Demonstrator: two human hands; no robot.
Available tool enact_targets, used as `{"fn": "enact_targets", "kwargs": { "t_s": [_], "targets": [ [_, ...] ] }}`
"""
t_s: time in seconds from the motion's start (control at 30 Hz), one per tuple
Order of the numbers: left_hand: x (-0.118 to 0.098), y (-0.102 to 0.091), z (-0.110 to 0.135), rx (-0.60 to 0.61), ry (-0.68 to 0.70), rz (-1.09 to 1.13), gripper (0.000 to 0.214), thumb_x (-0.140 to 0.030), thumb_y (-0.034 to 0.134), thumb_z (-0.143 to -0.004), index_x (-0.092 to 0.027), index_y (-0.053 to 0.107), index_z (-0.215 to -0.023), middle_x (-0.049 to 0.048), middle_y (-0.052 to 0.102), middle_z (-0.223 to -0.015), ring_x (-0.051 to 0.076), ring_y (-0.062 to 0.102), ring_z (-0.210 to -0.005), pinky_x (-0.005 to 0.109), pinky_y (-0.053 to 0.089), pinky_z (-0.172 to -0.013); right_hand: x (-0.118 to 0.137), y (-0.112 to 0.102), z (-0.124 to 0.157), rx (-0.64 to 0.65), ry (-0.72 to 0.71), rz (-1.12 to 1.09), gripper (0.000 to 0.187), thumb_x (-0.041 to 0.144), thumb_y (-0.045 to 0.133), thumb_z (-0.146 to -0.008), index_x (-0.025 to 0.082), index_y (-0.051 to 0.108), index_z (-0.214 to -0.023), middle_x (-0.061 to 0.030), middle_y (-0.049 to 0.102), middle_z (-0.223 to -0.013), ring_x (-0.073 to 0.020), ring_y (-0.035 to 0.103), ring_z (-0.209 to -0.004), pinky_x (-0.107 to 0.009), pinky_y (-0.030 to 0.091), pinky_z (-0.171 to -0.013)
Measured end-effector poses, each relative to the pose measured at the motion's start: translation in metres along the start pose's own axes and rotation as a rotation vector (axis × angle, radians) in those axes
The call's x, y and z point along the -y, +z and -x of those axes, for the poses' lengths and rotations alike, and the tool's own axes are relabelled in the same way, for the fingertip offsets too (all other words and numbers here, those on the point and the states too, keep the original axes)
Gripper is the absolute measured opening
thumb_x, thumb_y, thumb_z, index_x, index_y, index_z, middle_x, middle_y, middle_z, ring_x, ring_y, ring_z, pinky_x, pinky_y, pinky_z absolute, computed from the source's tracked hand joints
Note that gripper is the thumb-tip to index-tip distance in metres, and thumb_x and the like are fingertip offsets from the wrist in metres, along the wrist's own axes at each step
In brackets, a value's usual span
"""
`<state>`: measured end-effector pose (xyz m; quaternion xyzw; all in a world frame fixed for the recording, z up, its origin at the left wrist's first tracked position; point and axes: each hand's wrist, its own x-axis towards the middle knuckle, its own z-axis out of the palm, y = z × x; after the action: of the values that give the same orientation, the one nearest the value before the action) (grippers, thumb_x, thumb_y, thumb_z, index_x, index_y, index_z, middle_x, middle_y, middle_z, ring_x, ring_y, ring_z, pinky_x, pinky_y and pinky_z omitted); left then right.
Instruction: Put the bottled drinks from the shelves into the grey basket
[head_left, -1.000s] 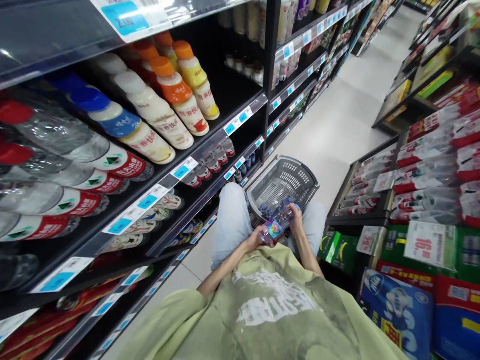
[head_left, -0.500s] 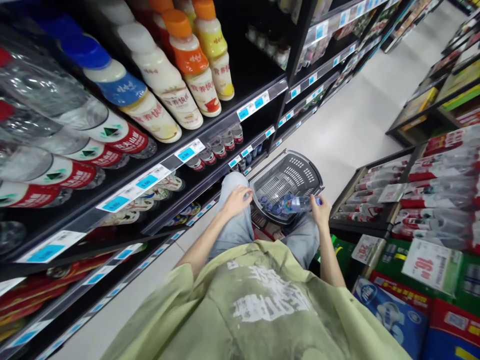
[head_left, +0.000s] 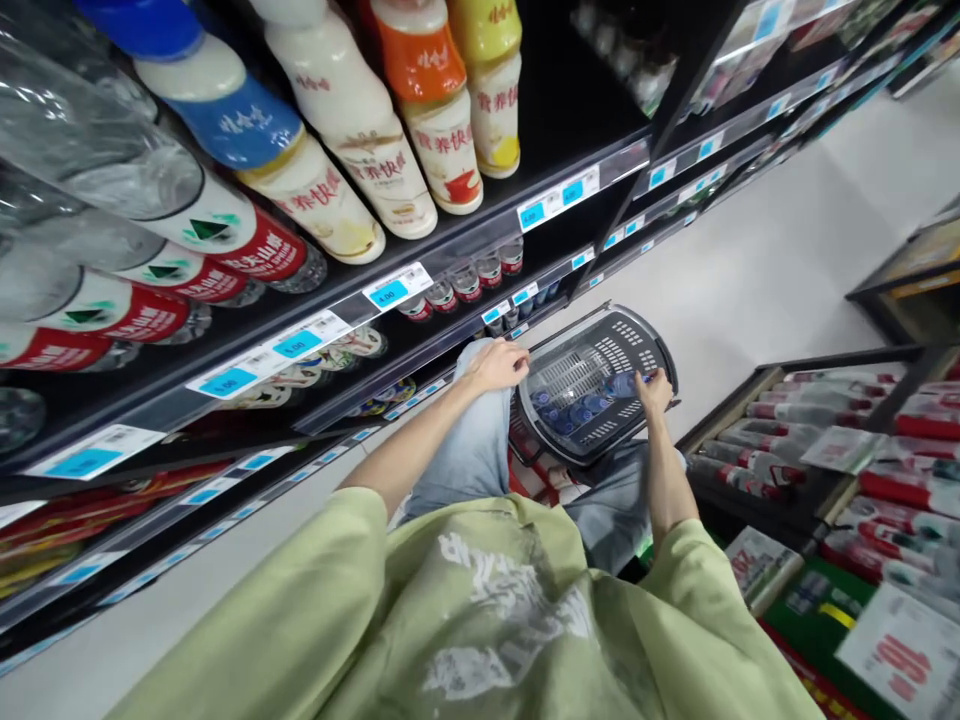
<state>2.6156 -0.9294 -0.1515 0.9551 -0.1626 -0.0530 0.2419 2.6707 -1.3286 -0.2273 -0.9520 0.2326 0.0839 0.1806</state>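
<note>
My right hand [head_left: 655, 389] is closed around one end of a clear plastic water bottle [head_left: 619, 385] with a blue label. It holds the bottle low inside the grey plastic shopping basket [head_left: 643, 328], near the right side. Several blue-capped water bottles [head_left: 585, 410] lie in the basket's near end. My left hand [head_left: 502, 364] rests on my left knee beside the basket's left rim, fingers loosely bent and apart, with nothing seen in them. The basket stands on the floor between my knees.
Shelves on the left carry large red-labelled water bottles [head_left: 142, 305] and milk drink bottles [head_left: 375, 150], with price tags along their edges. A shelf edge [head_left: 495, 255] runs close past my left arm. Packs of red-labelled bottles [head_left: 757, 465] stand at right. Pale floor [head_left: 757, 260] stretches ahead.
My right hand has moved the bottle lower and farther into the basket. My left hand stays at the knee, its fingers now nearer the basket rim. The view has shifted.
</note>
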Motion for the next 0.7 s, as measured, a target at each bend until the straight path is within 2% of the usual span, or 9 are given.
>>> {"fn": "enact_targets", "kwargs": {
  "t_s": [0.13, 0.3, 0.4, 0.5, 0.6, 0.7],
  "targets": [
    [0.006, -0.003, 0.004, -0.017, -0.033, 0.065, 0.019, -0.017, 0.057, -0.087, -0.021, 0.072, -0.076, 0.0038, 0.073, -0.076, 0.020, 0.065, -0.075, 0.036, 0.048, -0.084, -0.006, 0.040, -0.023, 0.080, 0.068, 0.045, 0.029, 0.039, 0.072, -0.088, 0.014, 0.073, -0.103, -0.0212, 0.076, -0.097, -0.0348, 0.071, -0.095, -0.045, 0.055, -0.093],
    [0.010, -0.004, 0.007, -0.011, -0.049, 0.042, 0.019, -0.018, 0.055, -0.089, -0.021, 0.070, -0.078, 0.0034, 0.071, -0.076, 0.020, 0.063, -0.074, 0.036, 0.048, -0.083, -0.022, 0.080, -0.041, 0.130, 0.113, 0.079, 0.034, 0.032, 0.067, -0.091, 0.009, 0.075, -0.116, -0.0257, 0.077, -0.108, -0.0376, 0.073, -0.103, -0.048, 0.055, -0.099],
    [0.009, -0.004, 0.007, 0.008, -0.045, 0.008, 0.020, -0.017, 0.053, -0.091, -0.020, 0.069, -0.078, 0.0035, 0.070, -0.075, 0.020, 0.063, -0.074, 0.036, 0.047, -0.082, -0.034, 0.101, -0.044, 0.168, 0.106, 0.081, 0.035, 0.030, 0.063, -0.093, 0.009, 0.077, -0.119, -0.0245, 0.077, -0.108, -0.0374, 0.073, -0.107, -0.048, 0.056, -0.100],
    [0.006, -0.004, 0.007, 0.017, -0.035, 0.003, 0.021, -0.016, 0.052, -0.092, -0.020, 0.069, -0.080, 0.0037, 0.069, -0.075, 0.019, 0.062, -0.074, 0.036, 0.047, -0.083, -0.045, 0.122, -0.043, 0.215, 0.097, 0.091, 0.040, 0.028, 0.059, -0.095, 0.007, 0.078, -0.123, -0.0273, 0.077, -0.110, -0.0399, 0.072, -0.111, -0.050, 0.056, -0.100],
    [0.004, -0.003, 0.006, 0.020, -0.025, 0.008, 0.021, -0.015, 0.051, -0.091, -0.020, 0.069, -0.081, 0.0036, 0.069, -0.076, 0.019, 0.062, -0.074, 0.036, 0.047, -0.085, -0.055, 0.142, -0.041, 0.260, 0.092, 0.113, 0.043, 0.028, 0.061, -0.095, 0.006, 0.078, -0.127, -0.0303, 0.075, -0.117, -0.0421, 0.071, -0.116, -0.052, 0.055, -0.103],
    [0.003, -0.003, 0.007, 0.023, -0.025, 0.003, 0.021, -0.015, 0.050, -0.092, -0.020, 0.067, -0.081, 0.0035, 0.070, -0.076, 0.019, 0.062, -0.075, 0.036, 0.048, -0.085, -0.062, 0.160, -0.041, 0.284, 0.107, 0.142, 0.040, 0.028, 0.064, -0.094, 0.005, 0.079, -0.123, -0.0313, 0.074, -0.115, -0.0426, 0.072, -0.116, -0.052, 0.055, -0.103]
  ]
}}
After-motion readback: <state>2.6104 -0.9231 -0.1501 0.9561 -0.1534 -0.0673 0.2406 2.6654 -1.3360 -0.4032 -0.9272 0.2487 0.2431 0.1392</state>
